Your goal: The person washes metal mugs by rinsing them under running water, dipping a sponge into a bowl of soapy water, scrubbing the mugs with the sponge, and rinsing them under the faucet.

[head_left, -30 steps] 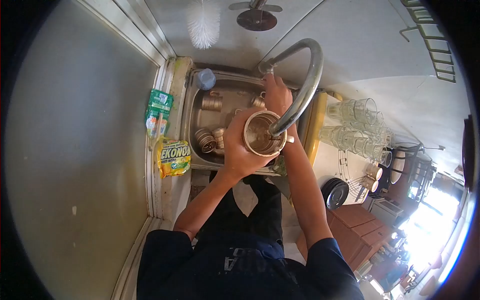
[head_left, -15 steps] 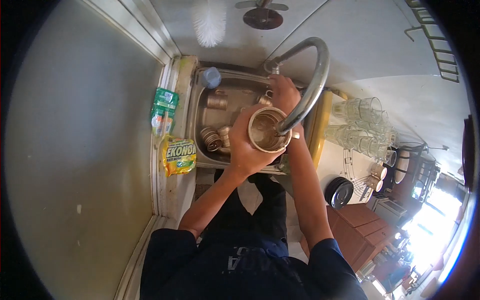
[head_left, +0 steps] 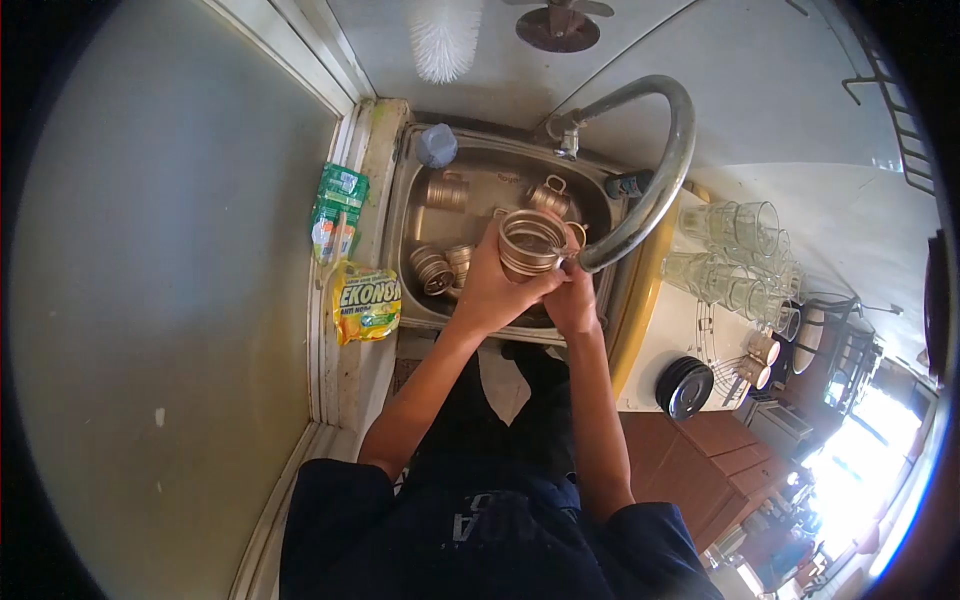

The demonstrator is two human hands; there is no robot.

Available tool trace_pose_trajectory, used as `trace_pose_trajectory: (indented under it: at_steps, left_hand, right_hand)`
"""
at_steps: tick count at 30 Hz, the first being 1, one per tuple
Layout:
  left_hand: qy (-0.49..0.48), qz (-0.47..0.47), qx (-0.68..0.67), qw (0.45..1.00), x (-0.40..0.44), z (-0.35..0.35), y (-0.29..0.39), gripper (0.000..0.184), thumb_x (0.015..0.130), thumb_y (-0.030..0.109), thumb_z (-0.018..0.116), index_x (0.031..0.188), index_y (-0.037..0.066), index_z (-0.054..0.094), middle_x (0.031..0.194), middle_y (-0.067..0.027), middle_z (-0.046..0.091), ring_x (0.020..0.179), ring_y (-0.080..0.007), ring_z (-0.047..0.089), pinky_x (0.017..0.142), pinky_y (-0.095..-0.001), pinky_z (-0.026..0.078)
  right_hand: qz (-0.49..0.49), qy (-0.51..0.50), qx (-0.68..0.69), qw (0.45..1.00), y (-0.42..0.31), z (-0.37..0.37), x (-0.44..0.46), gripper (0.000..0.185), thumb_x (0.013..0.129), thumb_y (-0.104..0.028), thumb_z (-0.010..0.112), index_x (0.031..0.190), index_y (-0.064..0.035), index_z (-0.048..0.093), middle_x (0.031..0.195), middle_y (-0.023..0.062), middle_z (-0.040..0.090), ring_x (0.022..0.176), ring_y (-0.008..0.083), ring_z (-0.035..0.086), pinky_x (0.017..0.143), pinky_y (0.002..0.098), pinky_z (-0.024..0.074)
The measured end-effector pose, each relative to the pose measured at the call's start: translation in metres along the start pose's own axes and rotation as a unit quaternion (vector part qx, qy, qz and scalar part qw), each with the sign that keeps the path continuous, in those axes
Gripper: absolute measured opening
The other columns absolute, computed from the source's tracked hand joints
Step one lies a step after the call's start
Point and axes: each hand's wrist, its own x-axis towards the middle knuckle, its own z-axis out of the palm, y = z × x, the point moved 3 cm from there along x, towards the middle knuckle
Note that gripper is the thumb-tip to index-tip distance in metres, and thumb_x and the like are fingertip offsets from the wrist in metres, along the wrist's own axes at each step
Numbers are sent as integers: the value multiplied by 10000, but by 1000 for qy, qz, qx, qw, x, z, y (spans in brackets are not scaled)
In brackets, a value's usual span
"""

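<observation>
A ribbed mug [head_left: 530, 243] is held upright over the metal sink [head_left: 400, 215], just left of the curved faucet spout [head_left: 680, 150]. My left hand [head_left: 492, 285] wraps round its left side and front. My right hand [head_left: 575, 295] grips its right side, close below the spout's mouth. Several similar mugs lie in the basin, one of them [head_left: 447, 193] at the back left and another [head_left: 432, 270] at the front left. The faucet's valve [head_left: 567, 140] shows behind the mug, with no hand on it.
A yellow packet [head_left: 366, 302] and a green packet [head_left: 338, 212] lie on the left ledge. A blue-grey object [head_left: 437, 146] sits at the sink's back left corner. Glasses [head_left: 740, 228], black plates [head_left: 685, 387] and mugs [head_left: 760, 348] stand on the right counter. A white brush [head_left: 445, 40] hangs behind.
My right hand has left the faucet valve and come forward onto the mug's right side. The mug has shifted slightly, and its handle no longer points out past the spout.
</observation>
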Motion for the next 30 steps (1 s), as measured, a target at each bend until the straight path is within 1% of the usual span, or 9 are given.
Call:
trace_pose_trajectory:
  at_steps: [3, 6, 11, 13, 14, 19, 22, 25, 30]
  left_hand:
    - [29, -71, -59, 995, 3, -8, -19, 486, 913, 267, 624, 1268, 12, 412, 1133, -112, 576, 1025, -192, 585, 904, -323, 461]
    - [4, -57, 67, 996, -2, -10, -14, 436, 986, 355, 487, 1261, 27, 403, 1110, -122, 567, 1021, -186, 574, 903, -293, 443]
    - [-35, -135, 86, 987, 5, -20, -16, 382, 996, 386, 464, 1176, 49, 451, 934, -86, 583, 892, -125, 567, 774, -289, 460]
    - [-15, -201, 90, 975, 6, -25, -17, 493, 948, 491, 508, 1086, 20, 550, 750, -89, 625, 637, -148, 587, 598, -294, 461]
    - [1, -130, 119, 984, 12, -32, -40, 505, 939, 500, 514, 968, 8, 623, 706, -97, 632, 615, -145, 595, 571, -294, 448]
    - [0, -203, 293, 934, 18, -35, -35, 433, 912, 430, 585, 864, 15, 702, 755, -103, 675, 648, -157, 626, 601, -313, 470]
    - [75, -282, -206, 934, 15, -22, -64, 346, 894, 360, 633, 950, 21, 676, 930, -36, 686, 819, -174, 655, 747, -292, 503]
    - [81, -276, -322, 902, 9, -12, -66, 310, 920, 329, 601, 1034, 43, 642, 992, -45, 667, 911, -153, 640, 803, -295, 505]
    - [82, -315, -302, 896, 6, -6, -67, 241, 937, 285, 561, 1031, 76, 638, 1005, -33, 662, 922, -134, 641, 792, -291, 525]
  right_hand:
    - [-24, -8, 9, 1000, 5, 4, -3, 689, 938, -505, 486, 1399, -9, 362, 1290, 140, 506, 1178, 226, 518, 1000, 380, 422]
    - [80, 147, 49, 985, 3, 3, -3, 358, 1002, -325, 406, 1250, -86, 506, 1127, 98, 569, 1029, 206, 595, 857, 368, 516]
    - [175, 220, 219, 935, 10, -6, 0, 345, 991, -312, 397, 1148, -39, 536, 1071, 115, 607, 1002, 261, 613, 890, 412, 511]
    - [247, 209, 337, 884, 14, -6, 0, 370, 986, -314, 396, 1160, -17, 532, 1112, 135, 605, 1010, 286, 614, 907, 436, 504]
    - [275, 219, 331, 876, 14, -7, -2, 398, 992, -330, 367, 1190, -21, 518, 1152, 154, 596, 1013, 306, 616, 916, 456, 501]
    - [301, 190, 420, 835, 12, 7, -12, 483, 990, -422, 300, 1234, -57, 500, 1197, 158, 572, 1054, 314, 592, 931, 484, 479]
    - [284, 164, 347, 879, 5, 11, -12, 583, 939, -544, 345, 1263, -91, 516, 1215, 100, 579, 1157, 320, 535, 974, 545, 407]
    - [185, 230, 151, 943, 14, 6, -8, 670, 888, -671, 381, 1227, -111, 522, 1211, 73, 568, 1060, 243, 549, 888, 415, 415]
    - [170, 253, 114, 946, 12, -1, -13, 640, 889, -641, 474, 1094, -50, 613, 1028, 75, 639, 962, 186, 577, 838, 368, 413]
